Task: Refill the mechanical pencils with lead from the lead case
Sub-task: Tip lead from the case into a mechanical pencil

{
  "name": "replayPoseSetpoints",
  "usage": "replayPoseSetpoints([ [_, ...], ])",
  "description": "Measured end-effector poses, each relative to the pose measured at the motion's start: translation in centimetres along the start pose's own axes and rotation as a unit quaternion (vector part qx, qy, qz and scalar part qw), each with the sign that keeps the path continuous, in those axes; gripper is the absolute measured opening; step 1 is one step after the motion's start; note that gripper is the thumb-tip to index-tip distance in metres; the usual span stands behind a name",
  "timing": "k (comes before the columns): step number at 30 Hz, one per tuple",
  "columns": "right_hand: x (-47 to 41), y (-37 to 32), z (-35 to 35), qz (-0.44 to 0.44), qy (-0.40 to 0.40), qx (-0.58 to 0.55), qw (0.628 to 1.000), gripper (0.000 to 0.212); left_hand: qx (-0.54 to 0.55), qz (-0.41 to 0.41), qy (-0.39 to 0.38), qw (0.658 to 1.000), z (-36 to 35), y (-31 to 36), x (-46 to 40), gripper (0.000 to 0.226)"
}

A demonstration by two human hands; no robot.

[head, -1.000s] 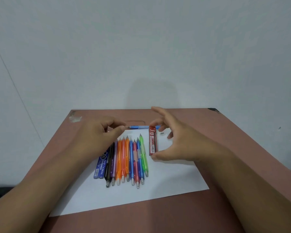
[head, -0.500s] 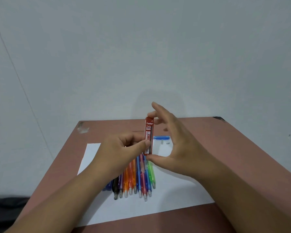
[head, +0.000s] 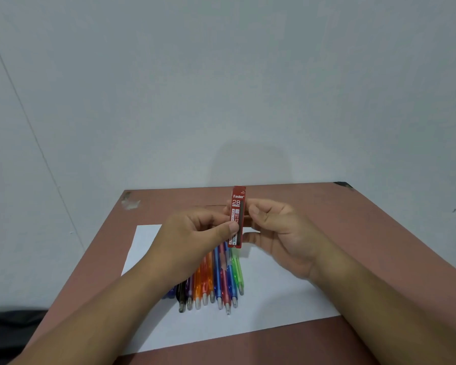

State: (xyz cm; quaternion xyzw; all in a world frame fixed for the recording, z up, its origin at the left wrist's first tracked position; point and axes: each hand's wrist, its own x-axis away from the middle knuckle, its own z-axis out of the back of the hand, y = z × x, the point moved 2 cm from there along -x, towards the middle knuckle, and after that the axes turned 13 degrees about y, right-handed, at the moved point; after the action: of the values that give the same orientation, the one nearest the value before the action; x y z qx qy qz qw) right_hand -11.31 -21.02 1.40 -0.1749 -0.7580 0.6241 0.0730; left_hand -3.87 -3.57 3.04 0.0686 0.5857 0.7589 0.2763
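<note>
Curling closed since before, right hand [head: 282, 233] now joins left hand [head: 195, 238] pinching the upright lead case [head: 238, 206].

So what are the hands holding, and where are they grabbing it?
Both hold the red lead case, standing upright above the pencils. The left hand pinches its lower half; the right hand grips its middle from the other side.

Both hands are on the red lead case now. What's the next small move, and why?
Probably open the top end of the red lead case. It stands upright above the table, held by the left hand low down and the right hand beside it. No lead shows yet, and the pencils lie untouched on the white paper.
</note>
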Motion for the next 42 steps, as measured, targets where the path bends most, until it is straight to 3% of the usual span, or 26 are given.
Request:
replayPoseSetpoints([
  [7, 0.2, 0.4, -0.4, -0.035, -0.012, -0.028, 0.999, 0.029, -0.017, -0.006, -0.002, 1.0, -0.5, 0.1, 0.1, 0.013],
  [11, -0.1, 0.5, 0.1, -0.019, 0.005, -0.023, 1.0, 0.032, -0.062, -0.038, 0.031, 0.997, -0.1, 0.2, 0.2, 0.04],
  [13, -0.1, 0.2, 0.2, 0.011, 0.036, 0.029, 0.999, 0.026, -0.081, -0.062, 0.073, 0.992, 0.4, 0.3, 0.1, 0.043],
  [17, 0.5, -0.4, -0.3, 0.105, 0.097, 0.203, 0.969, 0.016, -0.078, -0.115, 0.122, 0.983, 0.9, 0.2, -0.4, 0.018],
  [19, 0.8, -0.5, -0.7, 0.139, 0.091, 0.262, 0.951, 0.014, -0.073, -0.139, 0.114, 0.981, 0.7, 0.0, -0.6, 0.027],
  [21, 0.9, -0.4, -0.9, 0.154, 0.091, 0.298, 0.938, 0.014, -0.049, -0.127, 0.1, 0.986, 0.7, -0.2, -0.8, 0.034],
  [25, 1.0, -0.2, -0.8, 0.154, 0.09, 0.319, 0.931, 0.016, -0.001, -0.083, 0.079, 0.993, 0.7, -0.1, -0.9, 0.017],
  [29, 0.9, -0.4, -0.6, 0.162, 0.083, 0.332, 0.925, 0.018, 0.045, -0.054, 0.066, 0.995, 0.8, -0.2, -0.9, 0.018],
  [34, 0.8, -0.3, -0.6, 0.177, 0.068, 0.333, 0.924, 0.018, 0.075, -0.039, 0.059, 0.995, 1.0, -0.3, -1.0, 0.026],
  [42, 0.9, -0.1, -0.5, 0.189, 0.056, 0.334, 0.922, 0.021, 0.116, -0.023, 0.075, 0.99, 1.2, -0.1, -1.2, 0.02],
])
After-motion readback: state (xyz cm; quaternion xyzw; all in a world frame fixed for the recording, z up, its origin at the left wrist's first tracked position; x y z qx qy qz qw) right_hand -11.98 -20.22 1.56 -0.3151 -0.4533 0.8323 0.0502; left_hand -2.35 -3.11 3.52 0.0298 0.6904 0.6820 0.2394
